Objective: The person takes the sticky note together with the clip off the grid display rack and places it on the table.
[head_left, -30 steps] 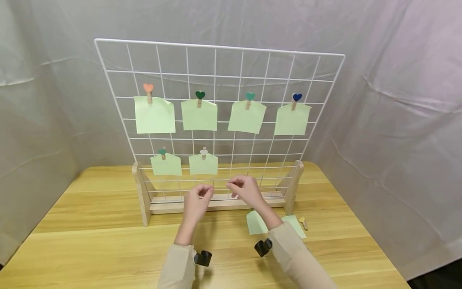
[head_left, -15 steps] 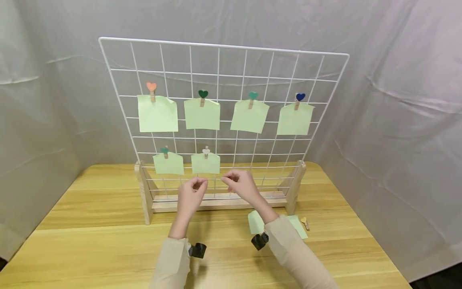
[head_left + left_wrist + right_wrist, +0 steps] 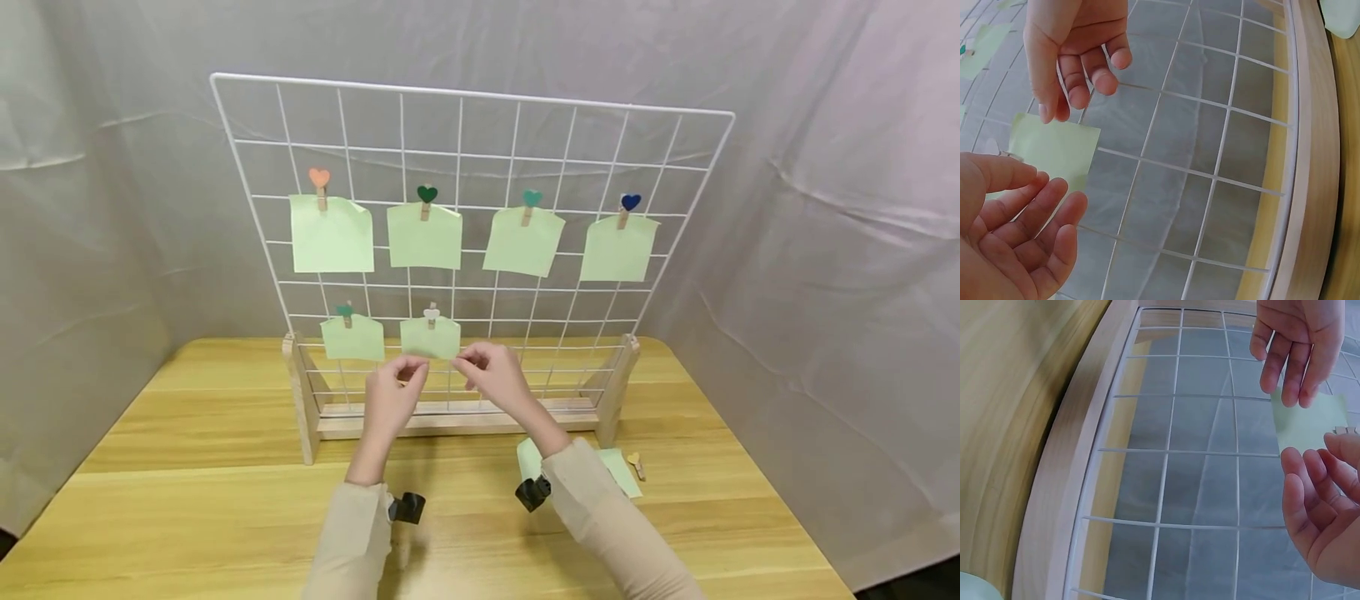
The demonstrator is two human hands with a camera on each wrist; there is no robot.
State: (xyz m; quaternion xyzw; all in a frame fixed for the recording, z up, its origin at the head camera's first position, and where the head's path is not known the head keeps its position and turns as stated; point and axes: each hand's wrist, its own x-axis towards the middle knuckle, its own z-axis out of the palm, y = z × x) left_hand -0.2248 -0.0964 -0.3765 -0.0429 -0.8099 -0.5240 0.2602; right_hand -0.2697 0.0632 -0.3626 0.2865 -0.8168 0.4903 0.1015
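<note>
A pale green paper hangs on the white wire grid from a clothespin with a white heart. My left hand is just below the paper, thumb and index tips close together at its lower edge. At its lower right corner, my right hand has thumb and index near each other. In the left wrist view both hands sit in front of the paper, other fingers loosely curled; no paper is visibly caught between the fingertips. Whether they touch it cannot be told.
Several other green papers hang by heart clothespins, such as one with an orange heart. Wooden feet support the grid on the wooden table. Loose green papers and a yellow-heart clothespin lie at the right.
Both hands have risen toward the lower edge of the white-heart paper and come closer together. The view has shifted slightly. The hanging papers look unchanged.
</note>
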